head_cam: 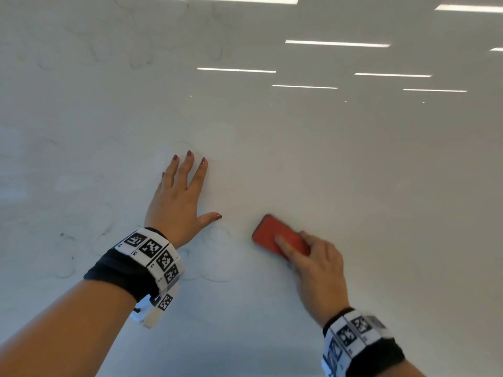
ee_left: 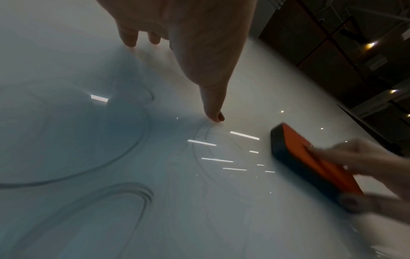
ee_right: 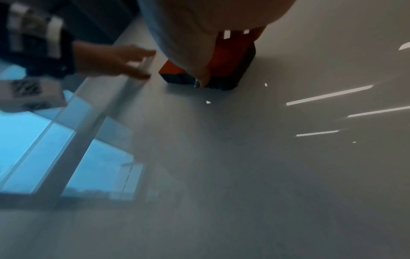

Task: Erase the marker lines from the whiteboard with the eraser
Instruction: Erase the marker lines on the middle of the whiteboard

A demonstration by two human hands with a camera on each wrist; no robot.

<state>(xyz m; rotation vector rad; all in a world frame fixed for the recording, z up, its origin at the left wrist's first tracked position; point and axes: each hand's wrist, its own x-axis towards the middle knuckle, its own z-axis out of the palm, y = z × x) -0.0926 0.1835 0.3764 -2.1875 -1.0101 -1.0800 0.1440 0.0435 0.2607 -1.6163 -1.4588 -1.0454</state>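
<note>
A glossy whiteboard fills the head view. My left hand lies flat on it with fingers spread and thumb out to the right. To its right, my right hand grips a red eraser with a dark felt base, pressed against the board. Faint grey marker loops show left of and below the left wrist. In the left wrist view the curved marker lines are plainer, with the eraser at the right. The right wrist view shows the eraser under my fingers.
Ceiling lights reflect in the upper right of the board. More faint smudged loops sit at the upper left. The right wrist view shows the board's left edge and a window reflection.
</note>
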